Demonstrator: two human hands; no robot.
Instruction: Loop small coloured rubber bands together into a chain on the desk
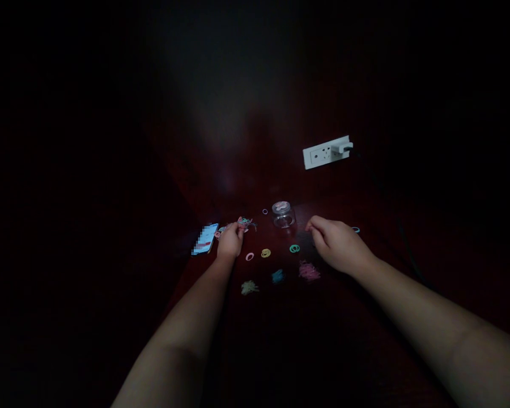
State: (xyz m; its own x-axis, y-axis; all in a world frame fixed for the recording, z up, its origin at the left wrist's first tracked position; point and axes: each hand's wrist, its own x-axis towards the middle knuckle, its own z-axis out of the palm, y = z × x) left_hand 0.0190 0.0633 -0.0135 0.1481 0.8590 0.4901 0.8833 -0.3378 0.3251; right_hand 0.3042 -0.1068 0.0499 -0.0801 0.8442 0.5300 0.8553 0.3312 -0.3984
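My left hand [230,241] is closed at a mixed pile of small coloured bands [245,222]; what its fingers hold is too small to make out. My right hand [334,241] hovers right of the lidded clear jar [283,216], fingers curled together, their contents hidden. Between my hands lie a pink ring [249,256], yellow rings [266,253] and green rings [294,249]. Nearer to me are a pale yellow pile [249,288], a blue pile [277,276] and a pink pile [309,271] of bands.
A lit phone [205,238] lies left of my left hand. A purple ring [264,211] is beside the jar, and a light blue ring [356,229] lies beyond my right wrist. The wall socket [323,153] holds a plug with a dark cable running down at the right.
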